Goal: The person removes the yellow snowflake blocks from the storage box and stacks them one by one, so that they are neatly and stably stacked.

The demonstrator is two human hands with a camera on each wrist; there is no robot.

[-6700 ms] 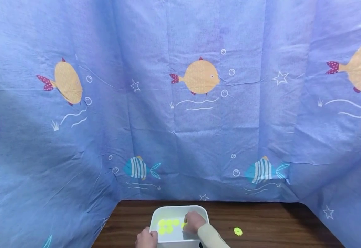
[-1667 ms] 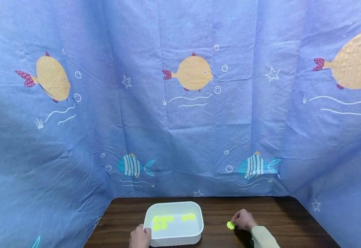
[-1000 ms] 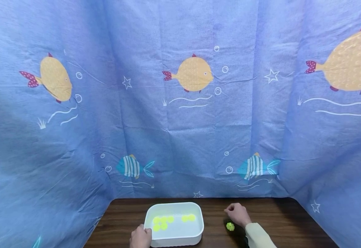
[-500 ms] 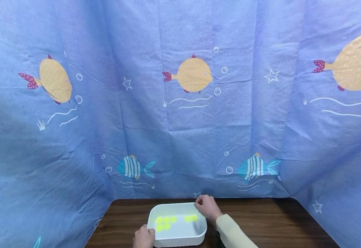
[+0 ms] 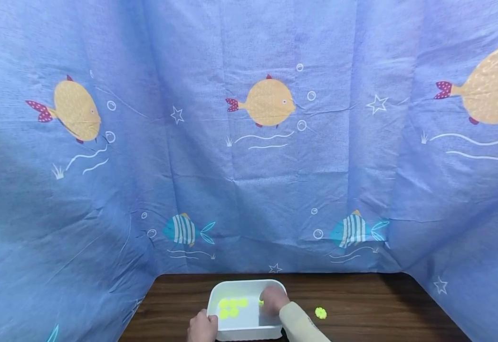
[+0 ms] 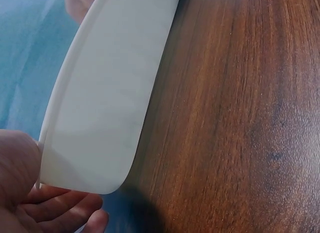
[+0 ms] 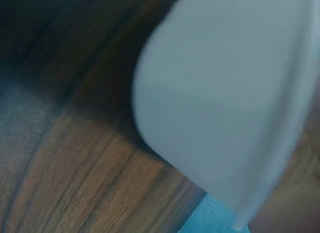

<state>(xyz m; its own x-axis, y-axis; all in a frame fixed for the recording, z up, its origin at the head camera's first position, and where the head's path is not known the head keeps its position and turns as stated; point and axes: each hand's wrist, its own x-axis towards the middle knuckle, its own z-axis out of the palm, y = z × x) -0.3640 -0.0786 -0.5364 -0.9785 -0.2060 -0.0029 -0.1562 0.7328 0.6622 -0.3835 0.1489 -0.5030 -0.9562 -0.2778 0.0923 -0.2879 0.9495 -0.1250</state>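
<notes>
A white plastic tub (image 5: 242, 334) stands at the near side of the wooden table. My left hand (image 5: 203, 327) grips its left front corner; in the left wrist view the thumb lies at the rim and the fingers are under the wall. Flower-shaped yellow pieces (image 5: 233, 303) lie in the tub's left half. My right hand (image 5: 273, 300) reaches into the tub's right half, blurred, with part of a yellow piece (image 5: 261, 302) showing at its fingertips. Whether the fingers pinch it is hidden. The right wrist view shows only the tub's outer wall (image 7: 210, 88) and blurred skin.
A yellow flower piece (image 5: 320, 313) lies on the wooden table (image 5: 368, 304), right of the tub. A blue curtain (image 5: 257, 199) with printed fish hangs behind the table and along both sides.
My right hand let go of the yellow flower piece on the table at right, then moved left and down into the tub. My left hand keeps its grip on the tub.
</notes>
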